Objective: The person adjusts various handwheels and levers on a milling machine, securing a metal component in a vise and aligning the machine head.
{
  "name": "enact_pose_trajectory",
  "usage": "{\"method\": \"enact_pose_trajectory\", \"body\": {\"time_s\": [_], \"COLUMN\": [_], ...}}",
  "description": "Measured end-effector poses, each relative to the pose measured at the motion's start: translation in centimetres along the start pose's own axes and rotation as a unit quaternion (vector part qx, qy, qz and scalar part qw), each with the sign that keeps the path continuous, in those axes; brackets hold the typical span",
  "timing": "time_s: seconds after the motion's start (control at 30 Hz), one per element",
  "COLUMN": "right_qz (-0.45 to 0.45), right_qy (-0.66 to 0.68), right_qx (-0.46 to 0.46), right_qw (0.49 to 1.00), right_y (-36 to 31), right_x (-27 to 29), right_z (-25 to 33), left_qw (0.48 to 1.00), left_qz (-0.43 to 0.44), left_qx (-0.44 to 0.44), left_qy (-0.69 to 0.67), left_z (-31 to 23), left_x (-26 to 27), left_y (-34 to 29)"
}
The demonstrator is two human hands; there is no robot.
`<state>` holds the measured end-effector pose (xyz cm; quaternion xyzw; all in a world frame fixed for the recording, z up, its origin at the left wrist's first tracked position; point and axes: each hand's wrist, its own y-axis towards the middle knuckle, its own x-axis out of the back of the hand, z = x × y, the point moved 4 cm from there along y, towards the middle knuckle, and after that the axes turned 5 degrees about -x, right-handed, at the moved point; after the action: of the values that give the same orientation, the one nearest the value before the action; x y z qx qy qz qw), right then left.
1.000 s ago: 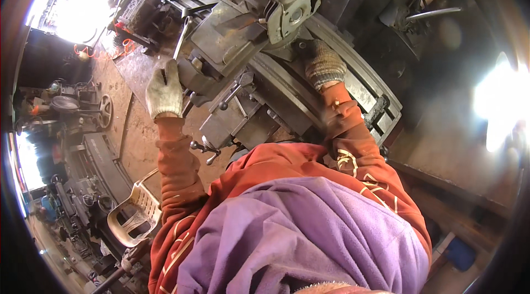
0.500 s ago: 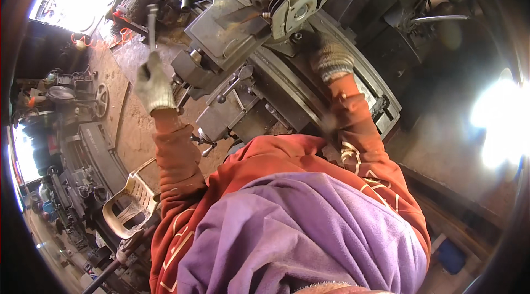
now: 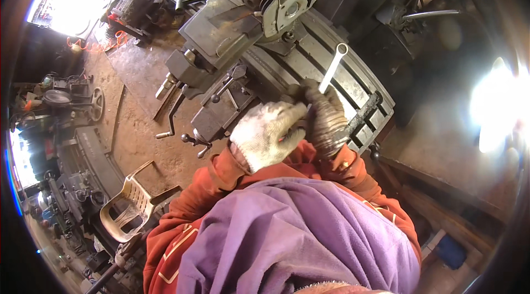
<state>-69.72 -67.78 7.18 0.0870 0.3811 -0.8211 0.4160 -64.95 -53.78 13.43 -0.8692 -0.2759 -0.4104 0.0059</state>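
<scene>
My left hand (image 3: 268, 134), in a pale knitted glove, is closed in front of my body, its fingers curled at the lower end of a wrench. My right hand (image 3: 327, 120), in a darker, soiled glove, touches it and is wrapped round the shaft. The shiny wrench (image 3: 332, 69) points up and right, its ring end above my right hand; the gloves hide its lower part. Beyond my hands a grey cast metal housing (image 3: 287, 10) with round bores stands on a slotted machine table (image 3: 317, 46). A nut on a stud (image 3: 288, 35) is at its base.
Crank handles (image 3: 174, 120) and ball-ended levers (image 3: 201, 142) stick out from the machine at the left. A cream plastic chair (image 3: 130, 206) stands on the brown floor. More machinery (image 3: 83, 150) lines the far left. A bright light glares at the right.
My left hand has swung from the far left to the middle, bringing the wrench over to my right hand. My right hand has drawn back from the housing's base toward my body.
</scene>
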Motion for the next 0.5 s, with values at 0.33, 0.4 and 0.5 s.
{"method": "enact_pose_trajectory", "body": {"time_s": [0.33, 0.4, 0.5], "right_qz": [-0.053, -0.046, -0.028], "right_qy": [-0.632, -0.729, -0.763], "right_qx": [0.223, 0.216, 0.182], "right_qw": [0.741, 0.648, 0.620], "right_y": [4.7, 4.8, 4.0], "right_x": [5.7, 4.6, 3.8], "right_z": [7.2, 7.7, 6.3], "left_qw": [0.845, 0.863, 0.903], "left_qz": [-0.391, -0.372, -0.339], "left_qx": [0.164, 0.205, 0.207], "left_qy": [0.325, 0.273, 0.164], "left_z": [10.2, 12.6, 14.9], "left_x": [15.2, 15.4, 13.8], "left_y": [-1.4, -1.8, -2.1]}}
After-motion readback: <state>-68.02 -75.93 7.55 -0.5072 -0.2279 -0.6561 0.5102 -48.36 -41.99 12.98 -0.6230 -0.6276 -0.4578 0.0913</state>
